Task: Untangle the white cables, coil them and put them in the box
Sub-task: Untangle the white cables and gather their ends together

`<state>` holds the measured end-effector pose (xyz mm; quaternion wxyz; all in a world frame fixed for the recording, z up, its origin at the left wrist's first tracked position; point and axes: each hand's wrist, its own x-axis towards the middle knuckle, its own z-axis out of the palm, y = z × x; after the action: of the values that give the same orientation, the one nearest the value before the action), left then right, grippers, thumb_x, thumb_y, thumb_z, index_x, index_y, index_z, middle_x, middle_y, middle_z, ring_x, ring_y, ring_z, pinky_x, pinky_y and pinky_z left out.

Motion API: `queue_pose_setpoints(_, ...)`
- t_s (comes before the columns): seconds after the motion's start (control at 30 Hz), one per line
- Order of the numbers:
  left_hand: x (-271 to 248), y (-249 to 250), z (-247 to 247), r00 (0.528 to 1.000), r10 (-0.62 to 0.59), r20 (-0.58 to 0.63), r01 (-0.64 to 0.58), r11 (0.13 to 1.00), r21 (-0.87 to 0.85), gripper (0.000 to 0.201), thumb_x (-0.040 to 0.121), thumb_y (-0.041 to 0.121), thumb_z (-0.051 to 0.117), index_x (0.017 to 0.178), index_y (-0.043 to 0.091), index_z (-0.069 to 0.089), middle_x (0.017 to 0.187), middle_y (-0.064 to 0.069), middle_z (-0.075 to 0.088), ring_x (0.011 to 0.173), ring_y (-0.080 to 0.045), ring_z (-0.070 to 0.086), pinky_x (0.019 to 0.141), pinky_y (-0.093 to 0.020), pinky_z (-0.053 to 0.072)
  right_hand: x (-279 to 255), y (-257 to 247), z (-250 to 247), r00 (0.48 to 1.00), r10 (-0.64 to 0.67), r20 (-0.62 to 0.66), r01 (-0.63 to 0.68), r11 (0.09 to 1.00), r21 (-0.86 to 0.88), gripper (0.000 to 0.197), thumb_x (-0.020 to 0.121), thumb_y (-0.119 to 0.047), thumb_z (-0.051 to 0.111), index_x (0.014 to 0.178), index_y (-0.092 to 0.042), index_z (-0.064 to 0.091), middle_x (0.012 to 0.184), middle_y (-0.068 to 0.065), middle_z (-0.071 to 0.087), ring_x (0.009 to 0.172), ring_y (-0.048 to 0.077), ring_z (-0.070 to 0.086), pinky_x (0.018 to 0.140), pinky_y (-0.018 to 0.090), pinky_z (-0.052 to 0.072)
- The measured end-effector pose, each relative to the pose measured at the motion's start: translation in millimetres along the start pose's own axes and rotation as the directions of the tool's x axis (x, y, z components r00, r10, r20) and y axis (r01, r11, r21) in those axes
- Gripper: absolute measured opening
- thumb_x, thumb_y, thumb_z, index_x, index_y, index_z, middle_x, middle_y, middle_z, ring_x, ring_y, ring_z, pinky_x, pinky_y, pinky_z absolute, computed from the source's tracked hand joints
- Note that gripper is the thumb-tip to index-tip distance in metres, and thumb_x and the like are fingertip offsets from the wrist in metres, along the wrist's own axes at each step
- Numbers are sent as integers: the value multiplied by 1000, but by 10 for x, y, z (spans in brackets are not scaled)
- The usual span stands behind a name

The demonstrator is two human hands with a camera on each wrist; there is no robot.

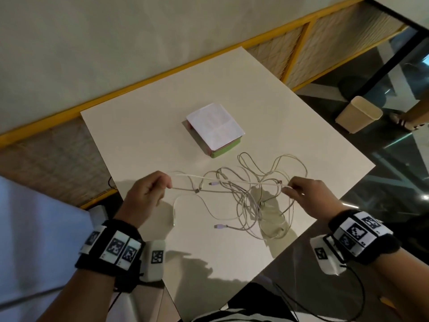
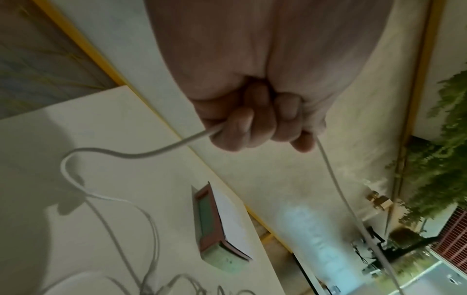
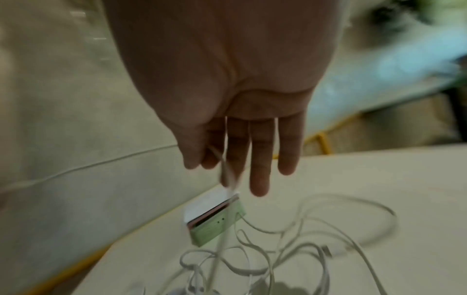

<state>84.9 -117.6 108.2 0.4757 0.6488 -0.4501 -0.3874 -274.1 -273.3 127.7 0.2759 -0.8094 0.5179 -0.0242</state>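
A tangle of white cables [image 1: 250,201] lies on the white table [image 1: 144,140], near its front right edge. One strand is stretched taut above the tangle between my hands. My left hand [image 1: 168,185] grips its left end in a curled fist [image 2: 252,127], and cable [image 2: 131,154] leaves the fist on both sides. My right hand [image 1: 289,188] pinches the other end between thumb and forefinger [image 3: 209,159], its other fingers straight. The box [image 1: 213,129], green-sided with a white lid lying on top, stands beyond the tangle, also seen as the box [image 2: 215,225] and the box [image 3: 215,217].
A beige bin [image 1: 358,113] stands on the dark floor right of the table, with a person's sandalled foot [image 1: 404,122] beside it. A yellow-framed wall panel [image 1: 299,43] runs behind the table. Pale cloth [image 1: 34,228] lies at the left.
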Motion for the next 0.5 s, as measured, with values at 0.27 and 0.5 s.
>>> queue_pose_setpoints(0.27,222,80,-221,944,63,-323,-85,995,-56,29,93,37,42,69,30,57,44,11,40,39,-4,31,40,-16,29,-38,56,293,996,56,66,-72,963,261,22,93,-23,53,74,-13,47,61,10,55,59,21,58,63,32,51)
queue_pose_setpoints(0.5,333,98,-401,866,3,-499,-59,993,-98,29,94,35,38,70,25,53,43,9,38,38,-6,31,39,-19,29,-136,398,338,954,114,276,-158,977,144,28,92,-31,54,71,-12,53,67,5,65,73,23,66,72,35,50)
